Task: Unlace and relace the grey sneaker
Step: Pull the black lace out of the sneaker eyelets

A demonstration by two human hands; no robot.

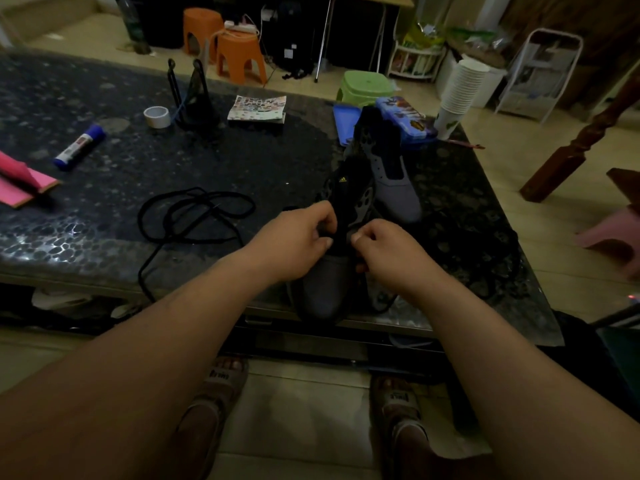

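We see the grey sneaker [325,285] in the lower middle of the frame. It stands on the near edge of the dark patterned table [104,202], with its toe towards the bottom of the picture and its black tongue raised.

The left hand [294,240] is at the left side of the shoe opening. Its fingers are curled and its thumb presses against them, holding the black upper part of the sneaker. The right hand [388,251] is at the right side of the opening, very close to the left hand. Its fingers are curled tight together and its thumb and forefinger pinch the edge of the sneaker there. It is too dark for us to tell whether a lace is also between them.

A loose black lace [194,216] lies in loops on the table, left of the hands, and one end hangs over the near edge. A second sneaker [394,188] stands just behind the first, right of centre.

In the upper left part we see a glue stick [79,147] and a tape roll [157,116]. A stack of paper cups [460,88] stands in the upper right.
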